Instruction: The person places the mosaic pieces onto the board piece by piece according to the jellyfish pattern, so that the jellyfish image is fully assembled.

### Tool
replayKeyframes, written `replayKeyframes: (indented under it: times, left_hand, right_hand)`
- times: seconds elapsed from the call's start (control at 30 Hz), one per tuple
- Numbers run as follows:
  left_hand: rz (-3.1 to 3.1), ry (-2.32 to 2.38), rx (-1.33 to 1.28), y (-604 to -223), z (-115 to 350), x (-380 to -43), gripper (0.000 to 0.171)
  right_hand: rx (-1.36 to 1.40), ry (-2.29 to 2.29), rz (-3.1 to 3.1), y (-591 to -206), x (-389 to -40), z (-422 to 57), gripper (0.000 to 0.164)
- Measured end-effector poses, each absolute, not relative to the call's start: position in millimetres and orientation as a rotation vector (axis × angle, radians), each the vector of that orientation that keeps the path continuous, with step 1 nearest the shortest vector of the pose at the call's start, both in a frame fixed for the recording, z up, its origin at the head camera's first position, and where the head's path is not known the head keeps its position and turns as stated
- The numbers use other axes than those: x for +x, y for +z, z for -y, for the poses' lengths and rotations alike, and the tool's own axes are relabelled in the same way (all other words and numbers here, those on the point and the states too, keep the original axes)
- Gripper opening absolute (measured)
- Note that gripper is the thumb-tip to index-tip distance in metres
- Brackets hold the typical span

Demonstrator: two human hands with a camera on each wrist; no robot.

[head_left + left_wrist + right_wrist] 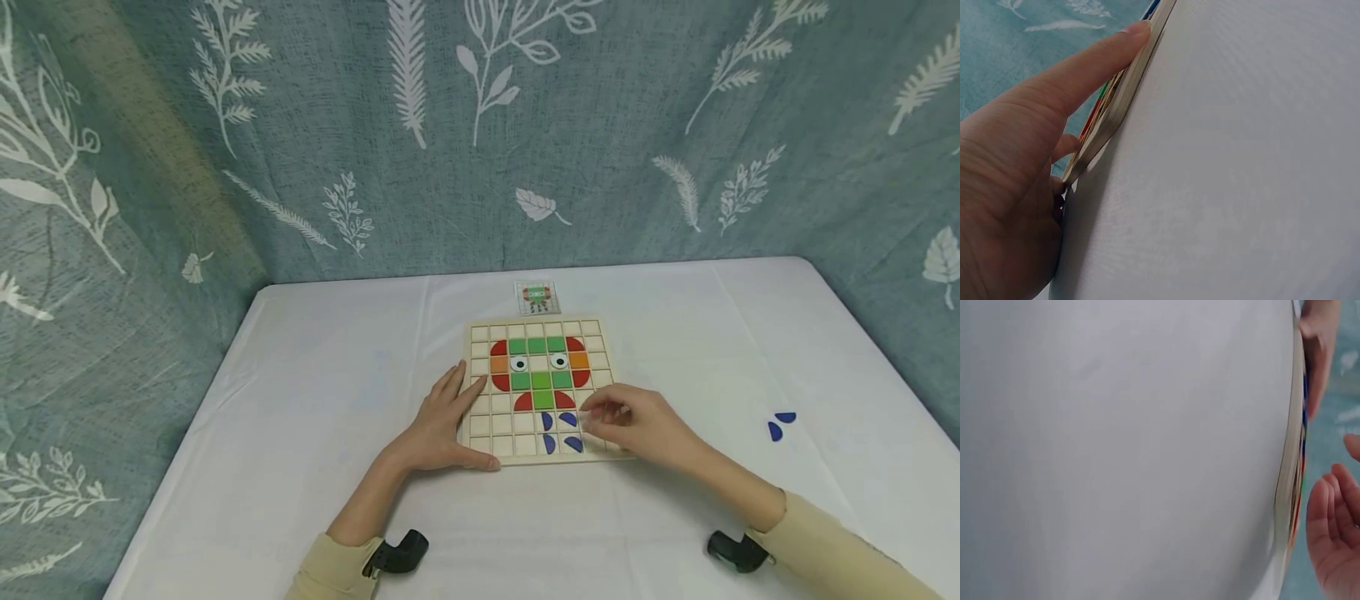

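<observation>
A pale wooden grid board (498, 424) lies on the white table, with coloured tiles forming a face-like figure. My left hand (441, 421) rests along its left side with fingers spread, thumb (1110, 53) on the front edge. Over the right part of the board is my right hand (637, 423), its fingers bent loosely. In the right wrist view its thumb and fingers (1319, 512) stand apart with nothing seen between them. Several blue half-round tiles (567, 419) sit in the lower cells, close to the right fingertips. Green, red and orange tiles and two eye tiles (519, 363) fill cells above.
Two loose blue half-round tiles (776, 431) lie on the table to the right. A small picture card (537, 297) with a similar figure lies behind the board. Teal leaf-patterned cloth (465, 200) hangs behind the table and at its sides.
</observation>
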State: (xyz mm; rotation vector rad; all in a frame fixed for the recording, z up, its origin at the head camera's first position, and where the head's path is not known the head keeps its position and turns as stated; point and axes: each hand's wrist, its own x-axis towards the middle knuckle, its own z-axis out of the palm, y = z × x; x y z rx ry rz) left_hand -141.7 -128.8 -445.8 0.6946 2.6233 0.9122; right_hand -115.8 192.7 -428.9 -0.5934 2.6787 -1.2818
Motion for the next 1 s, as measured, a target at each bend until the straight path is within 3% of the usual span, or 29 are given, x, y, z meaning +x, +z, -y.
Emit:
replayKeyframes:
  times: [0.57,1.0]
  left_hand:
    - [-2.623,0.910,0.688,-449,130,-142,0.118]
    - [-2.627,0.912,0.697,-450,128,-142,0.119]
  right_hand:
    - [-0.164,-0.979,-3.025,-423,-87,-332,0.029]
    - [0.143,-0.670,-3.044,-425,-76,-383,0.038]
